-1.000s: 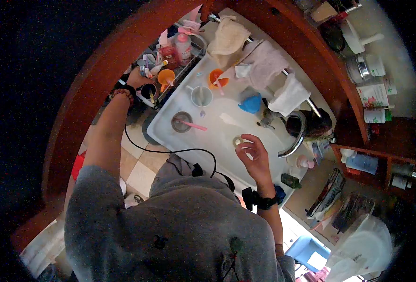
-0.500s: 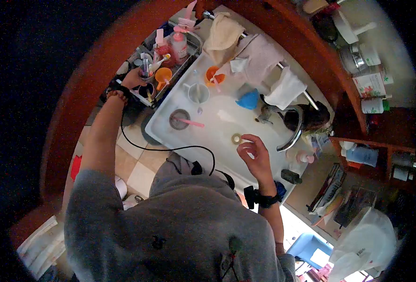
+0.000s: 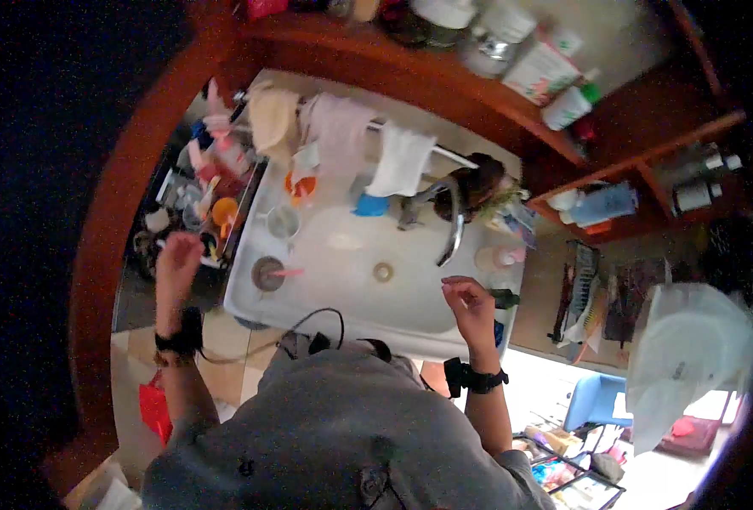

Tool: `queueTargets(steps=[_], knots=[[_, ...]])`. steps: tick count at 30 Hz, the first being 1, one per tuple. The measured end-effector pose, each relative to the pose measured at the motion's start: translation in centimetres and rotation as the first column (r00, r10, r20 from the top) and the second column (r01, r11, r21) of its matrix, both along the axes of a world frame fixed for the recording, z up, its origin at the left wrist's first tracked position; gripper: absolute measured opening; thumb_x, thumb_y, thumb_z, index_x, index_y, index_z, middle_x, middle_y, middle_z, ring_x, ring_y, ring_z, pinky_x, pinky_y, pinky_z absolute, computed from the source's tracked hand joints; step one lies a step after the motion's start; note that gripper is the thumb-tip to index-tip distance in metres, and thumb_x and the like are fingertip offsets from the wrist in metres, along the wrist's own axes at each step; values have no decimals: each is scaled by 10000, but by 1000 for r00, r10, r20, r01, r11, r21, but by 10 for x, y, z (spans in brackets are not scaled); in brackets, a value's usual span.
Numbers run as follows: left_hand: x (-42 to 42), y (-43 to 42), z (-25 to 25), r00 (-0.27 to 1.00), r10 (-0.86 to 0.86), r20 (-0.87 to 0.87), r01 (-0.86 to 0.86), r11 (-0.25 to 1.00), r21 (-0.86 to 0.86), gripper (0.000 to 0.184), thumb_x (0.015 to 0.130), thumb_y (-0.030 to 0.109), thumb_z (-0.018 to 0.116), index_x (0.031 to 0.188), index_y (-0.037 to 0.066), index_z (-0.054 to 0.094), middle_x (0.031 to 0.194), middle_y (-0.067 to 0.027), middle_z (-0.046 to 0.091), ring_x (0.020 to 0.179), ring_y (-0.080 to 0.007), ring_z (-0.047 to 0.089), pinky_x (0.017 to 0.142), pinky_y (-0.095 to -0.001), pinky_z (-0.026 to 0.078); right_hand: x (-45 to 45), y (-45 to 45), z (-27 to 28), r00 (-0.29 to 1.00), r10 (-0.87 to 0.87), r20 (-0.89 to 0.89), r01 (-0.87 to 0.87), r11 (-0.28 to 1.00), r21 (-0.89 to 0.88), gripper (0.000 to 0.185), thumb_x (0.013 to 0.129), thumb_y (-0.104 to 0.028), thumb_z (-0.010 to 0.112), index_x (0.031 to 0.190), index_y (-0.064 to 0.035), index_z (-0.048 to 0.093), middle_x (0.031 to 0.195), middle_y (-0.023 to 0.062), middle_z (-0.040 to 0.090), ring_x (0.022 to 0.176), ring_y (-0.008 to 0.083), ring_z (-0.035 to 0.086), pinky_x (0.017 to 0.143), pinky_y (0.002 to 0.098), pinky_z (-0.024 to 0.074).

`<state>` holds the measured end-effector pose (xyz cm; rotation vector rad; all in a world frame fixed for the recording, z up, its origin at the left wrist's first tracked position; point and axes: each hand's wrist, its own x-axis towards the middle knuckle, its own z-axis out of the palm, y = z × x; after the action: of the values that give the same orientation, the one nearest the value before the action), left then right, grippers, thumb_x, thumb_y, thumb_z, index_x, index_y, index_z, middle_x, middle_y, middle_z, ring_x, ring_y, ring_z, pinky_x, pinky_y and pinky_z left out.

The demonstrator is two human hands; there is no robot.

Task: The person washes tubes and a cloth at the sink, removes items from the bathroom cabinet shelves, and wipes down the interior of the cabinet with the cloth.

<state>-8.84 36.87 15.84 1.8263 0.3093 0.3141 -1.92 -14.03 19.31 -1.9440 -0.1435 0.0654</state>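
Note:
My left hand (image 3: 179,257) is beside the caddy of toiletries at the left, blurred, its fingers bent; what it holds, if anything, cannot be made out. Over the right part of the white sink (image 3: 325,303) hangs my right hand (image 3: 470,308), fingers curled together near the faucet (image 3: 455,225), with nothing plainly visible in them. A clear cup (image 3: 282,223), an orange cup (image 3: 301,185) and a round dish (image 3: 267,274) with a pink-handled item stand on the sink's left side. The drain (image 3: 383,272) lies between my hands.
Towels (image 3: 402,161) hang on a bar behind the basin, with a blue cloth-like item (image 3: 371,205) below. An orange cup (image 3: 224,212) stands in the caddy. Wooden shelves (image 3: 512,110) with jars rise above. A white plastic bag (image 3: 682,348) hangs at the right.
My left hand has drawn back from the caddy toward my body. The view has turned, shifting the sink left and down. My right hand stays over the sink's right side.

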Motion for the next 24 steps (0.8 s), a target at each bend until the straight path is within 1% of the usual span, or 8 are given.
queueTargets(steps=[5, 7, 10, 14, 17, 19, 21, 24], knots=[[33, -120, 63, 953, -289, 85, 282, 955, 91, 195, 826, 23, 617, 1002, 47, 536, 1018, -72, 592, 961, -164, 562, 819, -297, 465, 3, -74, -31, 975, -224, 14, 224, 975, 0, 119, 825, -20, 587, 942, 4, 589, 873, 67, 632, 753, 133, 575, 704, 238, 467], [47, -156, 99, 904, -418, 85, 379, 879, 290, 293, 807, 43, 641, 1084, 40, 543, 1069, -76, 598, 1000, -202, 566, 848, -303, 468, -1, -114, -71, 955, -190, 228, 291, 748, -596, 263, 702, -79, 700, 932, -25, 584, 923, 149, 637, 840, 322, 614, 722, 378, 486], [49, -199, 138, 860, -475, 188, 411, 862, 297, 306, 807, 54, 648, 1094, 40, 545, 1121, -97, 596, 1073, -229, 554, 907, -318, 443, -23, -162, -113, 923, -143, 357, 356, 670, -651, 527, 657, -134, 710, 1142, -26, 532, 1062, 230, 583, 1007, 393, 551, 843, 451, 472], [45, -204, 208, 673, -499, 546, 494, 852, 171, 260, 823, 39, 612, 1065, 25, 517, 1140, -159, 585, 1127, -283, 531, 973, -400, 399, -46, -162, -133, 858, -492, -148, 175, 551, -816, 656, 661, -243, 748, 1234, -54, 490, 1071, 241, 591, 947, 382, 603, 816, 441, 505], [20, -211, 309, 283, -421, 862, 576, 793, 198, 307, 853, 223, 583, 1083, 45, 486, 1228, -214, 508, 1214, -379, 429, 1030, -530, 295, -15, -138, -65, 956, -269, 117, 287, 940, -186, 541, 729, -248, 754, 1176, -38, 535, 1117, 123, 601, 1017, 241, 582, 850, 367, 477], [-3, -221, 365, -52, -351, 935, 637, 709, 302, 487, 873, 419, 515, 1182, 46, 470, 1365, -234, 374, 1306, -378, 314, 1082, -549, 206, -15, -86, 88, 967, -192, 169, 149, 960, 238, 458, 815, -196, 691, 1198, -10, 522, 1168, 90, 582, 1089, 191, 539, 959, 339, 406], [-11, -231, 393, -108, -344, 933, 645, 689, 329, 484, 873, 413, 513, 1181, 43, 469, 1353, -233, 384, 1297, -376, 324, 1079, -543, 213, -43, -36, 246, 575, -150, 805, -97, 964, 248, 652, 872, -547, 509, 1226, 0, 499, 1248, 207, 511, 1155, 309, 498, 989, 441, 374], [5, -250, 411, -100, -351, 931, 651, 685, 328, 479, 875, 405, 510, 1180, 39, 469, 1335, -230, 400, 1283, -373, 340, 1074, -535, 224, -72, -44, 331, 87, 73, 994, -779, 626, 22, 799, 799, -576, 501, 1357, -21, 367, 1399, 328, 241, 1304, 454, 217, 1074, 567, 77]])
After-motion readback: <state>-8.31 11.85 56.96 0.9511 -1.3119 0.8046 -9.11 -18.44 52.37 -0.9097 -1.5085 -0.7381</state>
